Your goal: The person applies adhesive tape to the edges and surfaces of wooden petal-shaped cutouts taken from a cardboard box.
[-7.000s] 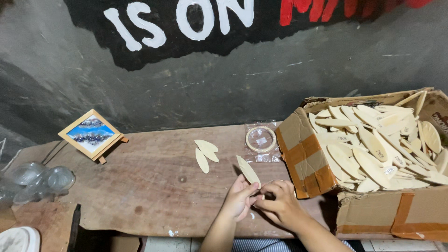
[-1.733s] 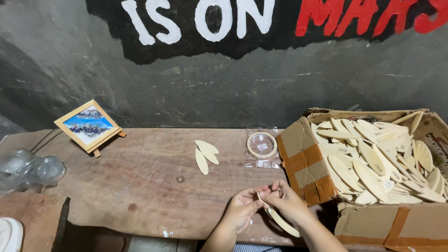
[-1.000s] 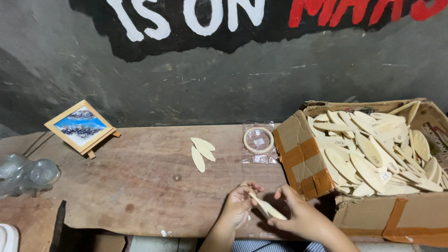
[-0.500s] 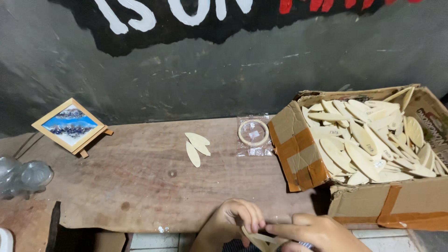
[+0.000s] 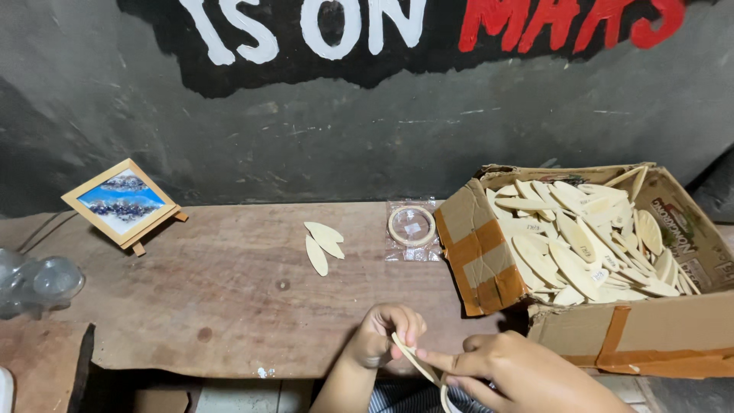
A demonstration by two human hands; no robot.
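At bench edge, both hands (image 5: pixel 459 363) grip leaf blank (image 5: pixel 417 363); box (image 5: pixel 650 336) rt.

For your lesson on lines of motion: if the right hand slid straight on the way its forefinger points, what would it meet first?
The right hand points left; it would probably meet the left hand first, both already gripping one wooden leaf piece.
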